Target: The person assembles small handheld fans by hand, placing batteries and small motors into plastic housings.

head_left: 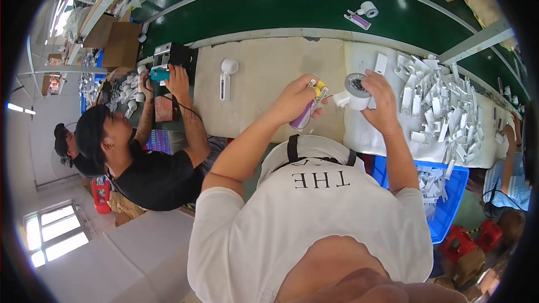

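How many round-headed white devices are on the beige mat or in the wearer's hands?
2. One white device lies on the beige mat, toward its left edge; a grey-ringed device is in the right hand.

Left hand [296,100] curls in a grip; right hand [382,101] grips near it, also curled.

A co-worker [154,182] in a black cap [92,126] works near a brown cardboard box [122,47]; a window [58,228] glows at left, red stools [457,242] at right.
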{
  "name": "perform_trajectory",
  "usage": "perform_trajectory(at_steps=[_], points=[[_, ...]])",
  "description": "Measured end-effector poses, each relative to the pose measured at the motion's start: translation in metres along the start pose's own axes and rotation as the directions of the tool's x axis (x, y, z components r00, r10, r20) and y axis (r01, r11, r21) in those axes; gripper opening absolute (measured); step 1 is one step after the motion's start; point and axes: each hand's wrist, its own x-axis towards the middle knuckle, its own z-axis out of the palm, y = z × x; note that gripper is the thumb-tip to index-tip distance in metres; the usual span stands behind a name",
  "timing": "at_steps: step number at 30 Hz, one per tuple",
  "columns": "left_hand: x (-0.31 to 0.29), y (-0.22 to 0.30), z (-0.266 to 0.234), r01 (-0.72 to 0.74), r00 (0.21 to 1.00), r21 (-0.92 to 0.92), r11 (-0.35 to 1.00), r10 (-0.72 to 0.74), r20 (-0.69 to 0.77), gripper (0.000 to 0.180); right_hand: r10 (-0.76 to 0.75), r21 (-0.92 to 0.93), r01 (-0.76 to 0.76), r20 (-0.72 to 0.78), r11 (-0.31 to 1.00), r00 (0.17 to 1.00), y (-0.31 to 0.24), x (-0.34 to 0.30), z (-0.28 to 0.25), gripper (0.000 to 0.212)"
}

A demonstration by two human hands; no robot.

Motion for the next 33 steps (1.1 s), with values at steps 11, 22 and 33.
perform_trajectory(at_steps=[11,22,33], points=[[-0.013,-0.001,0.013,-0.104,0.991,0.363,0.926,0.064,0.120,0.022,-0.351,-0.472,0.420,0.232,0.775,0.907,-0.019,0.009,-0.028,0.052],[-0.006,-0.025,0.022,-0.228,0.954,0.771,0.594,-0.022,0.299,0.033,0.055,0.204,-0.356,0.800,0.912,0.598,-0.007,0.016,-0.030,0.056],[0.023,-0.033,0.026,0.207,0.943,0.102,0.973,-0.226,0.246,0.020,0.590,0.385,-0.695,0.368,0.607,0.719,0.073,-0.049,-0.033,0.032]])
